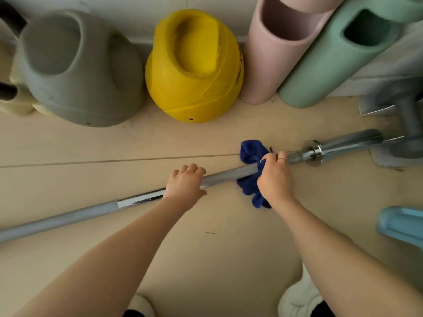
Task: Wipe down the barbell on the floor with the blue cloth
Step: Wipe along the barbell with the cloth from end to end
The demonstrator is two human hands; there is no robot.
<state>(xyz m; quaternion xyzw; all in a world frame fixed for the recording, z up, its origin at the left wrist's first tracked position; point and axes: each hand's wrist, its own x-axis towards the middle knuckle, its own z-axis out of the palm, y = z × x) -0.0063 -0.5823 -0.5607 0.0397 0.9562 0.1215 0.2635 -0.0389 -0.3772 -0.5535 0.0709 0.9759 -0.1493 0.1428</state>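
A long chrome barbell (pixel 224 175) lies slantwise on the pale wooden floor, from the lower left up to its collar and sleeve (pixel 348 144) at the right. My left hand (pixel 185 184) grips the bar near its middle, fingers curled over the top. A dark blue cloth (pixel 249 152) is wrapped round the bar just left of the collar, and my right hand (pixel 274 177) grips it there, fingers curled round cloth and bar. Loose ends of the cloth hang onto the floor on both sides.
Along the wall stand a grey kettlebell (pixel 75 69), a yellow kettlebell (pixel 194 67), a pink foam roller (pixel 279 51) and a green one (pixel 334 60). A metal rack foot (pixel 409 124) sits by the sleeve. A light blue object (pixel 400 223) lies at right. My white shoes (pixel 299 298) are below.
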